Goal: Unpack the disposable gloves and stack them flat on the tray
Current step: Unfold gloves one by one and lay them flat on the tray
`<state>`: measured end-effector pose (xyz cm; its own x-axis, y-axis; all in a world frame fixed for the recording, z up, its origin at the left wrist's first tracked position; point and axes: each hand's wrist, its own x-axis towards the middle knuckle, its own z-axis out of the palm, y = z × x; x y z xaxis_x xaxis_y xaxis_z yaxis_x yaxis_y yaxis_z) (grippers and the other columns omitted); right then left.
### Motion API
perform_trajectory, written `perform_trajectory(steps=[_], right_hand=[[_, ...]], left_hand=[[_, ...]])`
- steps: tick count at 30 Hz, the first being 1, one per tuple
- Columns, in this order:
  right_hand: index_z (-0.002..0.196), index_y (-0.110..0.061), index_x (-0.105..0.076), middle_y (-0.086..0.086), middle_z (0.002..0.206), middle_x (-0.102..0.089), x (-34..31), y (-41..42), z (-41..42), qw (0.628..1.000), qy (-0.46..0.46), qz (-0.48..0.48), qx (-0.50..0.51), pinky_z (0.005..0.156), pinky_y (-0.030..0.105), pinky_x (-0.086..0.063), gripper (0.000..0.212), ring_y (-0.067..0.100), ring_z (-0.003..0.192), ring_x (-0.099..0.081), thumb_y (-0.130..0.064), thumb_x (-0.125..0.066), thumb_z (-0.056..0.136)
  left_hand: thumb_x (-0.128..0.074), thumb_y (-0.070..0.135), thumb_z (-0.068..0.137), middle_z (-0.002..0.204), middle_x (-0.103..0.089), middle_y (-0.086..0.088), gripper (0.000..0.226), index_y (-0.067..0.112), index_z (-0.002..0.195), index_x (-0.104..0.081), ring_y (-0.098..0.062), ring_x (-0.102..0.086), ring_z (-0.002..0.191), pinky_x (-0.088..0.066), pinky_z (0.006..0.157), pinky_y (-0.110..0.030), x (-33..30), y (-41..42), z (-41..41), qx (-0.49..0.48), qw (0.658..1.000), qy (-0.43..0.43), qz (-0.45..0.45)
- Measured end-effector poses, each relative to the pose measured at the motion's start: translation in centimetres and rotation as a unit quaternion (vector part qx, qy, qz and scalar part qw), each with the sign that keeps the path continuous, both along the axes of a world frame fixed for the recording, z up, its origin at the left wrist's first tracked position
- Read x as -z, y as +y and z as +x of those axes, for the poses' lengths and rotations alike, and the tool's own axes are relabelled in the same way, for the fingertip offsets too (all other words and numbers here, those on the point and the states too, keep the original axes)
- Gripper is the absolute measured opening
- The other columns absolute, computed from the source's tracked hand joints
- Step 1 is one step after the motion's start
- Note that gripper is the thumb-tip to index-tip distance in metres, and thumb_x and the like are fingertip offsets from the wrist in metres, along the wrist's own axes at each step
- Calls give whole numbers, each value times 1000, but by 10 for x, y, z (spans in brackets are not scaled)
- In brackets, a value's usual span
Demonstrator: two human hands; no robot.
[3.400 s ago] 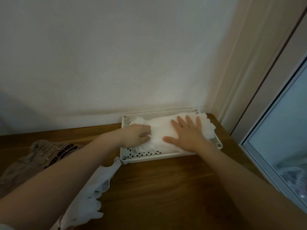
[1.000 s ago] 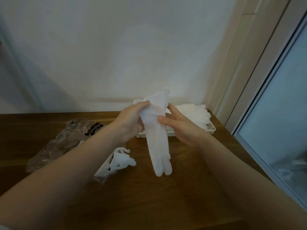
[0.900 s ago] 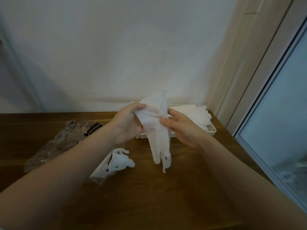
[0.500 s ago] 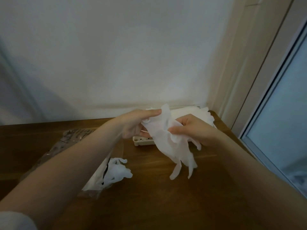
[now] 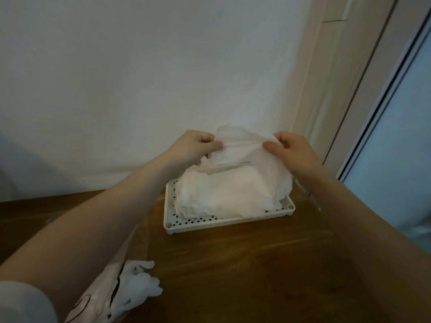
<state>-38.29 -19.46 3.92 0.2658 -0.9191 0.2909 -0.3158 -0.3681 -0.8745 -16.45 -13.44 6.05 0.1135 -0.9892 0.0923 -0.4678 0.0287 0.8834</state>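
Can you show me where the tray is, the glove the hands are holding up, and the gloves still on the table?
tray [image 5: 224, 223], head view, front rim.
held glove [image 5: 245, 148], head view, stretched upper part.
loose gloves [image 5: 137, 287], head view, middle of the bunch by the packet.

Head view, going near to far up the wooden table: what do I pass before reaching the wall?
Crumpled white gloves spilling from the torn plastic packaging → white perforated plastic tray → flat stack of white gloves → white glove held up by left hand and right hand.
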Motion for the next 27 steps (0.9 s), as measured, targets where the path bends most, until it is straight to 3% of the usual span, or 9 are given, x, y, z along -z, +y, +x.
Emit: perform_trajectory(steps=[3, 8, 10, 12, 15, 18, 20, 23, 27], right_hand=[[92, -9, -64, -1, 84, -61, -19, -13, 0, 970, 73, -215, 85, 65, 15, -40, 10, 10, 74, -51, -16, -58, 92], [82, -4, -63, 13, 75, -63, 22, -14, 10, 841, 263, -452, 141, 54, 29, -39, 18, 28, 59, -55, 8, -69, 69], [76, -6, -64, 12, 74, -64, 58, -10, 15, 823, 351, -444, 58, 54, 29, -43, 29, 28, 58, -57, 10, -76, 56], [81, -11, -67, 9, 90, -68, 82, -2, 17, 819, 428, -381, -26, 78, 40, -49, 21, 29, 83, -64, -7, -78, 63], [76, -21, -65, -5, 99, -67, 91, 8, 24, 831, 478, -277, -68, 112, 48, -14, 43, 18, 120, -48, -56, -41, 85], [61, -16, -58, -4, 73, -63, 82, 12, 43, 897, 357, -260, -31, 113, 48, -21, 62, 14, 90, -56, -60, -23, 87], [79, -17, -62, 0, 85, -64, 79, 11, 56, 916, 327, -229, -38, 111, 45, -26, 50, 18, 90, -57, -58, -35, 89], [134, -25, -41, 1, 143, -41, 93, 9, 61, 872, 466, -122, -89, 118, 42, -2, 66, 23, 139, -26, -64, -51, 82], [146, -33, -21, -3, 158, -14, 107, -1, 52, 832, 533, -132, -75, 115, 48, 13, 83, 22, 146, 2, -67, -54, 78]], left_hand=[[-59, 23, 91, 65, -50, -2, 22, 4, 83, -65, -1, -32, 35, -26, 38, -14, -9, -22, -5, -5, 999, -7, -49], [-62, 12, 88, 75, -63, -6, 15, 0, 92, -71, 5, -50, 56, -36, 55, -11, 28, -38, 6, -6, 988, -131, -79], [-58, 3, 87, 102, -69, -3, 19, 7, 96, -74, -7, -62, 83, -44, 73, -16, 48, -38, 16, -10, 988, -147, -49], [-50, -7, 87, 113, -64, 1, 27, 6, 94, -74, -8, -60, 74, -48, 61, -14, 60, -33, 23, -8, 994, -105, 5], [-47, -11, 86, 120, -62, -1, 31, 6, 87, -74, -10, -61, 94, -47, 64, -7, 69, -26, 31, 16, 995, -93, 43], [-50, 0, 87, 123, -62, 2, 26, 9, 88, -74, -13, -53, 116, -33, 86, -7, 69, -21, 36, 24, 980, -192, 37], [-51, 14, 89, 125, -61, 2, 24, 6, 94, -74, -13, -54, 114, -32, 90, -12, 73, -17, 39, 28, 969, -239, 45], [-39, 56, 76, 104, -66, -4, 62, 3, 84, -70, -19, -61, 97, -46, 92, -33, 80, -12, 36, 48, 943, -323, 67], [-47, 75, 73, 110, -58, -8, 79, 4, 104, -62, -23, -58, 92, -49, 84, -40, 92, -3, 33, 75, 889, -434, 128]])
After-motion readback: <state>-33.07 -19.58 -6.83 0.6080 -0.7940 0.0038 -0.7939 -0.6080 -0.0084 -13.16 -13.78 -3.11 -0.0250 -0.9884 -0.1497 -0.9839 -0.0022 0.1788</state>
